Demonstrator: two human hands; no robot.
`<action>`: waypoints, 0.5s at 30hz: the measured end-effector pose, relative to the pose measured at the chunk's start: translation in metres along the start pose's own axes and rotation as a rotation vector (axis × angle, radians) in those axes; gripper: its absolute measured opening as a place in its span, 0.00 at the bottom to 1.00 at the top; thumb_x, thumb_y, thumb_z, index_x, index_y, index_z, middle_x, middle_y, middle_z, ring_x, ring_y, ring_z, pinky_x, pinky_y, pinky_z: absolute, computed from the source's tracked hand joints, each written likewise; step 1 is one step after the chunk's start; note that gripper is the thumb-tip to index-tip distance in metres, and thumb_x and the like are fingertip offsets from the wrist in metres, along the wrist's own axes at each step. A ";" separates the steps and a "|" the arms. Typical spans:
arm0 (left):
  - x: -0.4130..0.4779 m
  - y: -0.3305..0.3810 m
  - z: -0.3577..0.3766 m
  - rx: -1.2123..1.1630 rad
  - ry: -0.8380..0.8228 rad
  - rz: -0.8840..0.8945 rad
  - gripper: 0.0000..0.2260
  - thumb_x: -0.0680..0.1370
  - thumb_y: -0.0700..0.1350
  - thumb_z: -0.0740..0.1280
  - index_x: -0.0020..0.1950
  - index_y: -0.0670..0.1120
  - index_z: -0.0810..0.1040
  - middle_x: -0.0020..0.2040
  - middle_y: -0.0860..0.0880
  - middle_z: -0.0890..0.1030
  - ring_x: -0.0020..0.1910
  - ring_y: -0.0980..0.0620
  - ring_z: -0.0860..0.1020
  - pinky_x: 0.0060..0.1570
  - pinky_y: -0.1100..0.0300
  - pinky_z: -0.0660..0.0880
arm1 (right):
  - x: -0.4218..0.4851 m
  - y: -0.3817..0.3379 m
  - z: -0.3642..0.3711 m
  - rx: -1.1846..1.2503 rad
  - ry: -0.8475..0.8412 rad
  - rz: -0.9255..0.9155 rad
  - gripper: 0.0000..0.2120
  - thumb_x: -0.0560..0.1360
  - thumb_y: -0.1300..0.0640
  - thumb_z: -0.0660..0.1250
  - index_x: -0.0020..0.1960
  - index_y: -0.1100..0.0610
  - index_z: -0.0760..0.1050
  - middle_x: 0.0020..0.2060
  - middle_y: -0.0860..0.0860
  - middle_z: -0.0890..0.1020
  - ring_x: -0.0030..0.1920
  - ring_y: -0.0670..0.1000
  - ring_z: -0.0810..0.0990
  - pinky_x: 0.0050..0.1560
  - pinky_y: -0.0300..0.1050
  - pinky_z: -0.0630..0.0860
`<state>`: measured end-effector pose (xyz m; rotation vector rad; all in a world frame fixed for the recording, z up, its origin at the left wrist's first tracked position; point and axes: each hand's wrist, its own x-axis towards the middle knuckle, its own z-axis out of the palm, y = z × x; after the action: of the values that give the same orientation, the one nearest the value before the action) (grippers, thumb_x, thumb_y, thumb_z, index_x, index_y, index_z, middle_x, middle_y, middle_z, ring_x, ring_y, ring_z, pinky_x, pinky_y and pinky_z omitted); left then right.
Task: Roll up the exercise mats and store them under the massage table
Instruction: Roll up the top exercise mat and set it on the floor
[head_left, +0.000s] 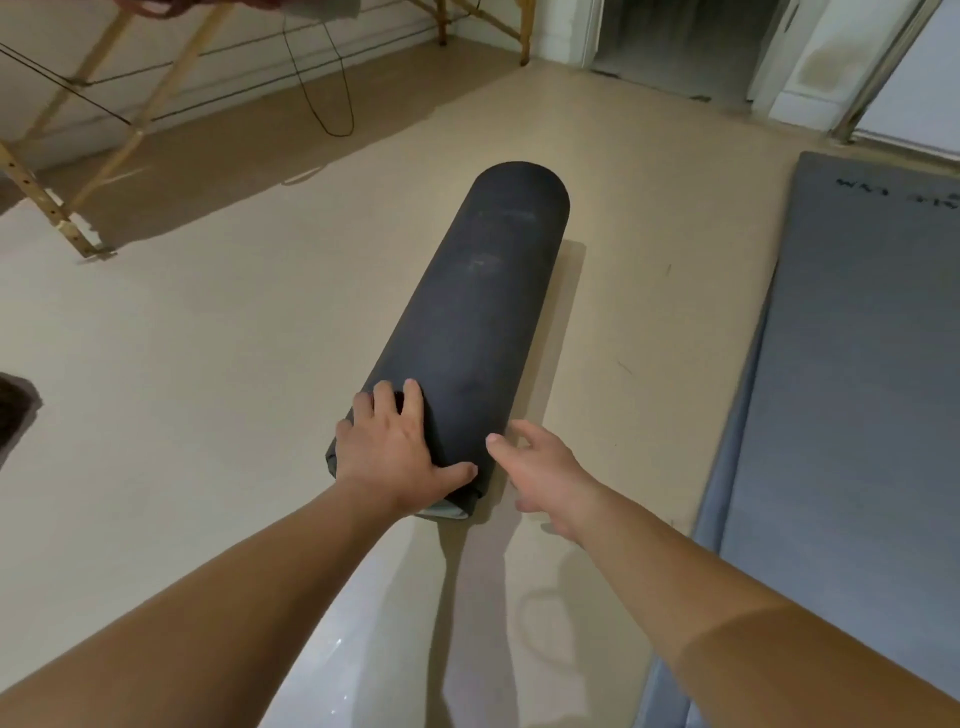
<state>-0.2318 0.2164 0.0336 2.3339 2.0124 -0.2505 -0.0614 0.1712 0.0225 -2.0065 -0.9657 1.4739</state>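
A dark grey exercise mat (478, 306), fully rolled into a thick cylinder, lies on the beige floor and points away from me. My left hand (395, 452) rests flat on its near end, fingers spread over the top. Just to the right of that end, my right hand (545, 478) hovers with fingers apart, barely touching or just off the roll. A second grey mat (852, 395) lies flat and unrolled along the right side. The massage table's wooden legs (67, 171) and bracing cables stand at the upper left.
A black cord (332, 104) hangs in a loop under the massage table. More wooden legs (525, 31) stand at the back wall. A dark doorway (675, 41) opens at the back right. A dark object (13, 415) sits at the left edge.
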 end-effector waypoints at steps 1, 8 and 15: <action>0.002 -0.009 0.001 -0.020 0.020 0.031 0.55 0.66 0.83 0.59 0.81 0.50 0.53 0.75 0.45 0.66 0.72 0.41 0.66 0.66 0.45 0.74 | 0.005 -0.001 0.008 0.013 -0.004 0.006 0.31 0.80 0.36 0.64 0.81 0.36 0.61 0.76 0.46 0.73 0.69 0.59 0.78 0.57 0.54 0.77; -0.003 -0.059 0.038 0.006 0.032 0.170 0.51 0.73 0.62 0.72 0.85 0.45 0.46 0.80 0.42 0.62 0.72 0.40 0.68 0.62 0.50 0.77 | 0.043 -0.011 0.050 0.339 -0.048 0.103 0.52 0.71 0.41 0.78 0.83 0.36 0.47 0.74 0.43 0.72 0.71 0.58 0.77 0.69 0.60 0.77; 0.012 -0.094 0.028 -0.610 0.134 0.008 0.37 0.74 0.38 0.68 0.81 0.60 0.65 0.65 0.55 0.83 0.55 0.45 0.80 0.51 0.55 0.77 | 0.045 -0.021 0.071 0.282 0.005 0.069 0.54 0.51 0.15 0.74 0.71 0.36 0.71 0.66 0.39 0.81 0.66 0.54 0.80 0.69 0.61 0.77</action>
<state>-0.3251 0.2388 0.0106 2.0010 1.7874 0.4675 -0.1263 0.2161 -0.0129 -1.8531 -0.6504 1.5447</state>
